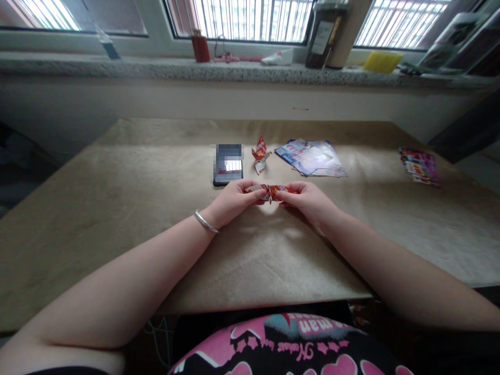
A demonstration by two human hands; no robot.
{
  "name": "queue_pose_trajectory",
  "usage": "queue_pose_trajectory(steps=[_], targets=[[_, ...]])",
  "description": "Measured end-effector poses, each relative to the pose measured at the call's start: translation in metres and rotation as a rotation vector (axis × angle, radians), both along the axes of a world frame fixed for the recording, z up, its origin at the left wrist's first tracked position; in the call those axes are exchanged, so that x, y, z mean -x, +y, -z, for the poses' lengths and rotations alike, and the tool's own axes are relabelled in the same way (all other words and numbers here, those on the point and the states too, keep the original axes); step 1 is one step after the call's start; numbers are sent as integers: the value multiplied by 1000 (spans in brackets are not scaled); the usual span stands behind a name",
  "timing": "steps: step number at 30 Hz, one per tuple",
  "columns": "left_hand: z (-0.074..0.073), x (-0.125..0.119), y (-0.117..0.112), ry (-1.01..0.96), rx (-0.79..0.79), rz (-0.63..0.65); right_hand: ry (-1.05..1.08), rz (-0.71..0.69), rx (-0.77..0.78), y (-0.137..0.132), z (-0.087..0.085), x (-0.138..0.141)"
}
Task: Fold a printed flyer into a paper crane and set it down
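Both my hands hold a small piece of folded red and white printed paper [271, 191] just above the table. My left hand [240, 198] pinches its left end between thumb and fingers. On the right end, my right hand [307, 199] grips in the same way, thumb on top. The paper's middle is creased, with a small point sticking down. Just beyond my hands lies another folded red and white paper piece [260, 155], with pointed ends. A dark phone [228, 164] rests to the left of it, its screen partly blurred out.
Glossy printed sheets [312, 156] lie in a pile at the back right of the table [117, 219]. Farther right is a small stack of colourful packets or cards [420, 166]. The windowsill [156, 66] bears a red bottle [200, 48], a dark container [323, 36] and a yellow item [383, 61].
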State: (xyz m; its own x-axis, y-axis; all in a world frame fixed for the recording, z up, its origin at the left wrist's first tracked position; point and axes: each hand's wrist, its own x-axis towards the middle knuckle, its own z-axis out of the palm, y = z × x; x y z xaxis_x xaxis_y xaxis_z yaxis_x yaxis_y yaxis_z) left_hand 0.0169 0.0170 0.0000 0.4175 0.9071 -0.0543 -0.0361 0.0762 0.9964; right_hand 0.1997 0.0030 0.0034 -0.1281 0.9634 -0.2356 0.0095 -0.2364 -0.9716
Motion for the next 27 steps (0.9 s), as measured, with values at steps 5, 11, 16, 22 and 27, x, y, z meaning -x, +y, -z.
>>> queue_pose_trajectory(steps=[5,11,16,22,27], targets=[[-2,0,0,5,13,-6,75,9,16,-3,-5,1],[1,3,4,-117,99,75,214,-58,46,0,-2,-1],[3,4,6,-201,153,105,290,-72,67,2,2,-3],[4,3,7,-263,239,100,382,-48,128,1,1,0],[5,3,8,-295,252,113,451,-13,158,0,0,2]])
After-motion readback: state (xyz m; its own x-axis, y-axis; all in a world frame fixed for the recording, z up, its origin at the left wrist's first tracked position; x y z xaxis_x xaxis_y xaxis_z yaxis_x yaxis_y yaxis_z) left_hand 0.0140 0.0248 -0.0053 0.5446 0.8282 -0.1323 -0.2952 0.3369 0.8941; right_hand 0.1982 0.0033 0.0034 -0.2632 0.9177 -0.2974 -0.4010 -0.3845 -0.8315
